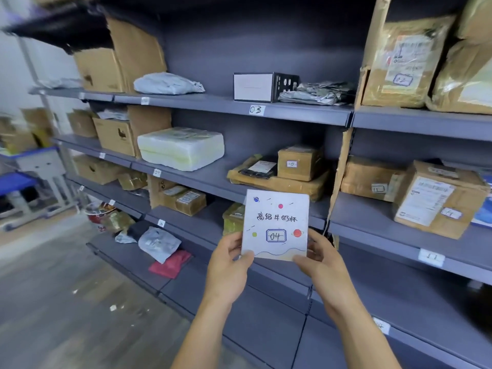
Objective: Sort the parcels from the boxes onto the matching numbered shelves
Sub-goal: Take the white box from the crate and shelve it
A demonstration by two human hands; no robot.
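Head view: a flat white card box [275, 225], hand-marked 04, stands upright well below the shelf tag 03 [257, 110]. The left hand [229, 259] and right hand [319, 259] pinch its bottom corners, thumbs in front, fingers hidden behind. Below-left of the tag lies a glossy plastic-wrapped white block [181, 147]; farther left everything blurs.
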